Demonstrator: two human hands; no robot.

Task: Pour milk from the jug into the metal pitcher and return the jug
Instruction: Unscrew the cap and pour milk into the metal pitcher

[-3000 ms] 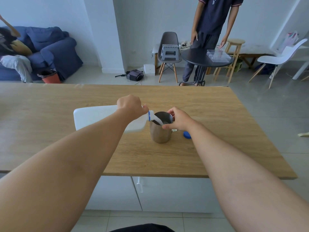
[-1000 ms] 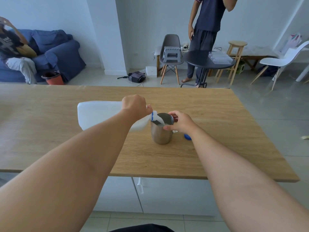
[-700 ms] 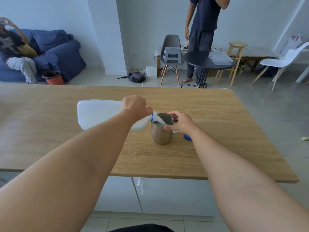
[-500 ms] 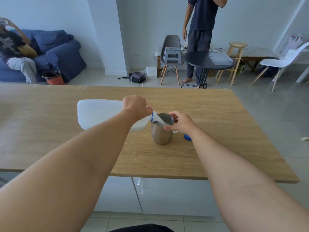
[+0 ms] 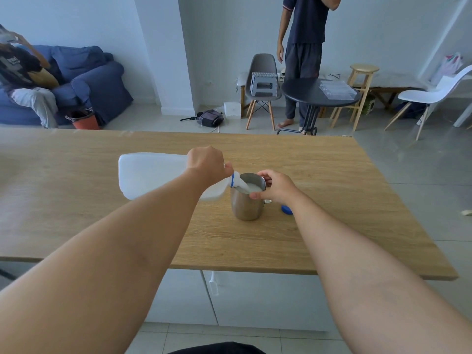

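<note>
Sideways, white jug (image 5: 153, 175) in left grip (image 5: 207, 163), milk streaming, right grip (image 5: 275, 186) holding steel pitcher (image 5: 246, 206)

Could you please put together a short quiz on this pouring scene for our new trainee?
1. True or false: the jug stands upright on the table.
2. Which hand steadies the pitcher? A left hand B right hand
3. Fill in: the blue cap lies on the table just to the ____ of the pitcher.

Key: 1 false, it is tipped over, with milk running into the pitcher; 2 B; 3 right.
</note>
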